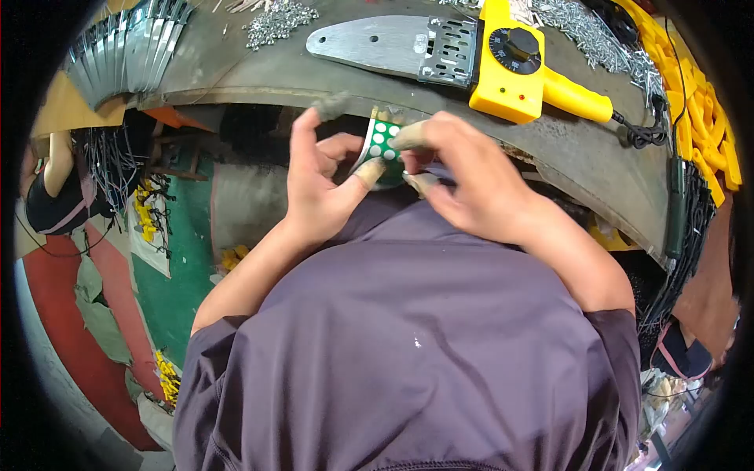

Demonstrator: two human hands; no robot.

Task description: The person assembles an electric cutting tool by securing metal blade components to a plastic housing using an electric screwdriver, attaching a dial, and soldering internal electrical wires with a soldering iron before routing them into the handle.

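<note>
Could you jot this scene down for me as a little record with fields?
Left hand: holding a green sheet with pale dots
Right hand: fingers at the sheet's right side, blurred
On the bench: yellow tool with dial, metal plate attached
Bench's left: fanned metal pieces
Bench's right: heaped yellow parts

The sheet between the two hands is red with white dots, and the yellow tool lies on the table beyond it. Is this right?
Not quite: the head view shows the sheet between the left hand and right hand is green, not red, with white dots. The yellow tool does lie on the table beyond it.
</note>
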